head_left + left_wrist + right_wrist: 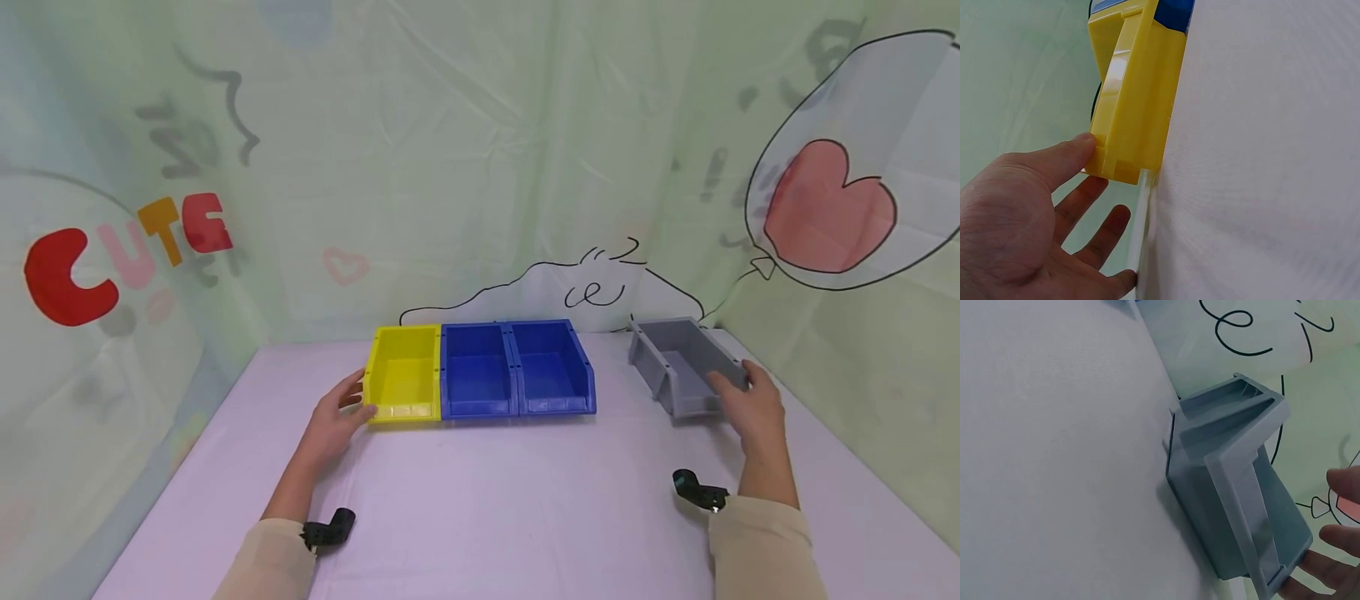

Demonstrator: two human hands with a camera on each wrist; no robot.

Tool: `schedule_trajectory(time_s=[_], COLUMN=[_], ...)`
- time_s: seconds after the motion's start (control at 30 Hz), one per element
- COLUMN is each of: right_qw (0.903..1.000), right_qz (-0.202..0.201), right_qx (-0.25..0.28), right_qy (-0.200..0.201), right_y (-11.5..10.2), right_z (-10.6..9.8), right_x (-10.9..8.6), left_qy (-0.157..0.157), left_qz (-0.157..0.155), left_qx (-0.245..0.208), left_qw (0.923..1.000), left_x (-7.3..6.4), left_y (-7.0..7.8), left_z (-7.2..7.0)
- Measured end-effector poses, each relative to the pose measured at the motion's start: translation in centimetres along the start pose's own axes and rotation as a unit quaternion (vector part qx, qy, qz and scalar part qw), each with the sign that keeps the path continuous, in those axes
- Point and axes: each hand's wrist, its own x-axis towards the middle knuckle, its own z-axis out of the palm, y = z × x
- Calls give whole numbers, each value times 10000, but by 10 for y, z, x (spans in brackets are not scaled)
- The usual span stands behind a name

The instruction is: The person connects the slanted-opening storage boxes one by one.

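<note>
A yellow storage bin (405, 379) stands at the left end of a joined row with two blue bins (478, 375). At its front left corner my left hand (333, 421) has the thumb on the front lip and the index finger against the side, pinching the corner; the other fingers spread free in the left wrist view. Off to the right is a grey bin (678, 392), set at an angle. My right hand (757, 408) is at its right wall, fingers along the outside. In the right wrist view the thumb (1344, 484) hovers above the bin's inside, apart from the wall.
A pale lilac cloth (517, 508) covers the table. Behind the bins hangs a light green printed curtain (465, 167), which also encloses both sides. The right blue bin (551, 367) and the grey bin stand with a gap between them.
</note>
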Motion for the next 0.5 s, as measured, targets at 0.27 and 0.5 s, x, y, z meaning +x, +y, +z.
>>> schedule_trajectory(time_s=[0.27,0.5], right_qw=[9988,9998], right_qz=[308,213], right_qx=[-181,-3], right_qy=[323,-45], right_y=[1,6], right_z=[1,5], right_x=[0,0], left_qy=[2,-9], left_qz=[-3,53], left_qx=[47,73], left_qw=[10000,10000], left_x=[-2,-1], left_y=[1,1], left_z=[0,0])
